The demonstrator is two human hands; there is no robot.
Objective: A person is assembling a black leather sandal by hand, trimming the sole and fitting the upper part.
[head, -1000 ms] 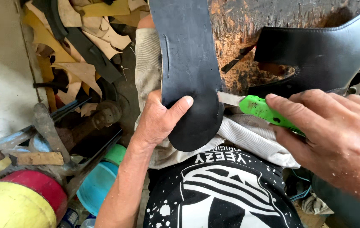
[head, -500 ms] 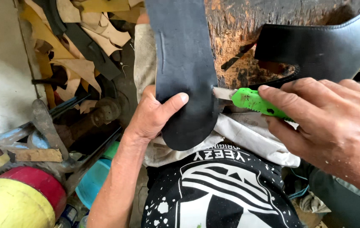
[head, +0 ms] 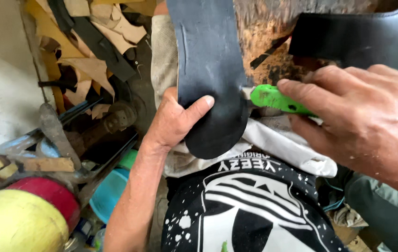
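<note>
My left hand (head: pixel 173 122) grips the rounded near end of a long black sole-shaped rubber piece (head: pixel 210 70), thumb pressed on its top face. My right hand (head: pixel 362 121) holds a green utility knife (head: pixel 276 99); its blade tip meets the right edge of the black piece. The piece lies on a worn, stained wooden block (head: pixel 273 42). A second black leather piece (head: pixel 357 39) rests at the upper right of the block. A white cloth (head: pixel 278 149) covers my lap under the work.
Tan and black leather scraps (head: pixel 96 51) are heaped at the upper left. Rusty metal tools and wood bits (head: pixel 54 149) lie at the left. A yellow and red ball (head: pixel 17 219) and a turquoise bowl (head: pixel 108 193) sit at the lower left.
My right hand has carried the green knife leftward until its blade reaches the black piece's edge. My left hand keeps its hold on the piece's end.
</note>
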